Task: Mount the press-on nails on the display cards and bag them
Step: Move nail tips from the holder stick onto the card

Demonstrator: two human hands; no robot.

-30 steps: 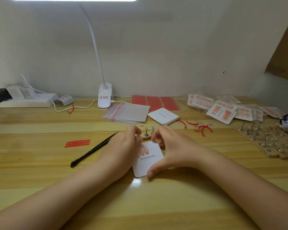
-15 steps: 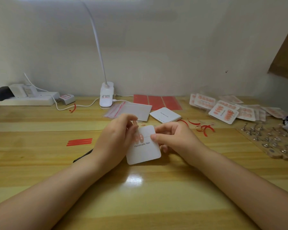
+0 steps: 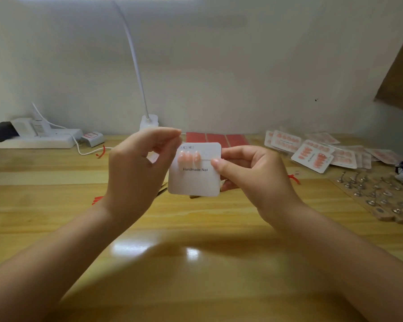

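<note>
Both hands are raised above the wooden table (image 3: pixel 196 228), presumably to bring the work close under the lamp for inspection. Left hand (image 3: pixel 135 173), left of centre: fingers curled, thumb and fingertips brought together near the upper left corner of the display card (image 3: pixel 196 180); whether they pinch a nail, a strip or nothing cannot be told. Display card, centre: held upright and facing the viewer, printed "Handmade Nail", with three pink press-on nails (image 3: pixel 188 157) fixed in a row at upper left, the rest of the row bare, so mounting appears unfinished. Right hand (image 3: pixel 254 173), right of centre: grips the card's right edge, thumb on the face and fingers behind, steadying it so that the left hand is free to work. Far left, against the wall: a white power strip (image 3: pixel 37 140) with plugs. Far centre: the base of a clip lamp (image 3: pixel 149 120) and red adhesive sheets (image 3: pixel 216 139). Far right: a heap of finished nail cards (image 3: pixel 312 156), apparently set aside for bagging. Right edge: a wooden strip of metal nail stands (image 3: pixel 377 196), kept near for picking nails.
</note>
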